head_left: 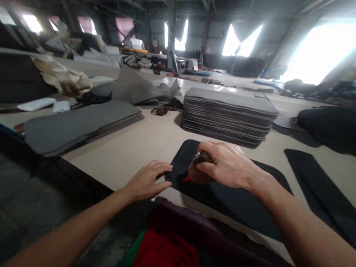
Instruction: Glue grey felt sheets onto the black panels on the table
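Observation:
A dark rounded sheet [237,198] lies flat on the pale tabletop in front of me. My right hand [222,165] is closed over its left half, gripping a tool with a dark wooden handle [205,156]. A small red part [186,179] shows beneath that hand; most of the tool is hidden by the fingers, so I cannot make out its kind. At the sheet's left edge rests my left hand [150,179], thumb and fingers apart, with fingertips touching the edge.
Behind the sheet stands a tall stack of grey sheets [226,119]. More grey sheets [81,124] lie at left along the table edge. Brown cord [164,109] sits beside the stack. A long dark strip [326,194] and a dark bundle [332,127] are on the right.

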A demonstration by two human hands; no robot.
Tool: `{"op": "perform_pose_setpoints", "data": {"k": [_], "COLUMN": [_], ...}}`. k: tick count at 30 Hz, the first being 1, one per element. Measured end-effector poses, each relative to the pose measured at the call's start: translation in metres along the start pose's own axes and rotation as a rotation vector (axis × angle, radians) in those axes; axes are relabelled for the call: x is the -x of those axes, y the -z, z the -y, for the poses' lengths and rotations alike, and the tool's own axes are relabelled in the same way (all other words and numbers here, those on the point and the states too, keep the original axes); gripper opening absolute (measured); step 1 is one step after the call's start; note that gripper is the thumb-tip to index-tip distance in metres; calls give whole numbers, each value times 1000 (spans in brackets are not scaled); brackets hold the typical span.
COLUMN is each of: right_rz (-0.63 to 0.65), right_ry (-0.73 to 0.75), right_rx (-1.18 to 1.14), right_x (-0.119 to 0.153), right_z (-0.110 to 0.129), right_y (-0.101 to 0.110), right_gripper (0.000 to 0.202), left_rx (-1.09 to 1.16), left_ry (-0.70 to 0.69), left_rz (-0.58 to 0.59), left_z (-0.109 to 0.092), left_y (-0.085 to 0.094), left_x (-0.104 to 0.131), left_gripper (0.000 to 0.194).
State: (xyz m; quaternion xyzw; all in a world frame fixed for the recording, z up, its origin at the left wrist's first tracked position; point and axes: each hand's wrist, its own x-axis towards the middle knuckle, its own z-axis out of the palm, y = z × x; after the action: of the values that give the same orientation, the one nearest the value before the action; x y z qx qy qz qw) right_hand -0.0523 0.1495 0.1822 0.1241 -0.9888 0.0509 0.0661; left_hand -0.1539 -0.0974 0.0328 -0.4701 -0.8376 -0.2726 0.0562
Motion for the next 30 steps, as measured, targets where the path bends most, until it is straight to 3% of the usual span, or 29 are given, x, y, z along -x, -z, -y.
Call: {"op": "perform_pose_setpoints", "data": {"k": [12,22,30], "right_rz": [-71,-3,-49], "right_ry": [54,-21,9], "right_rx": [-25,15,3], "right_x": [-16,10,8], "right_z": [23,-6,5], "right_y": [-15,-1,-5], "right_gripper": [16,14,14], "left_rx": [34,-2,11], "left_ry": [1,-6,-7], "left_rz": [24,-4,-19], "left_z": [-1,2,0], "left_y": [0,-1,-1], "left_x": [-2,0,0], "left_gripper": [35,37,36]}}
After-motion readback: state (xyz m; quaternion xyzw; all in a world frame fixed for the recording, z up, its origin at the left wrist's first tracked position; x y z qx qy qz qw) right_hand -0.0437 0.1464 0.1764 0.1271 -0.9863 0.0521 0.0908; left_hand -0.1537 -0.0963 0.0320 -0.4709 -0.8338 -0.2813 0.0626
